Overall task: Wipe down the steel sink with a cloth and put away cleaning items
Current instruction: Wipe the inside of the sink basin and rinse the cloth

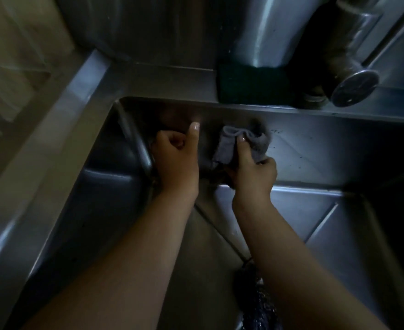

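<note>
Here, a grey cloth (234,146) sits bunched against the far wall of the steel sink (315,151).
The right hand (253,172) grips it there. The left hand (177,158), just beside it, is clenched with the thumb raised. A green scouring pad (251,84) lies on the far ledge.

Left hand (176,160) fisted, thumb straight up; right hand (253,175) beside it, fingers around the cloth (229,148).
</note>
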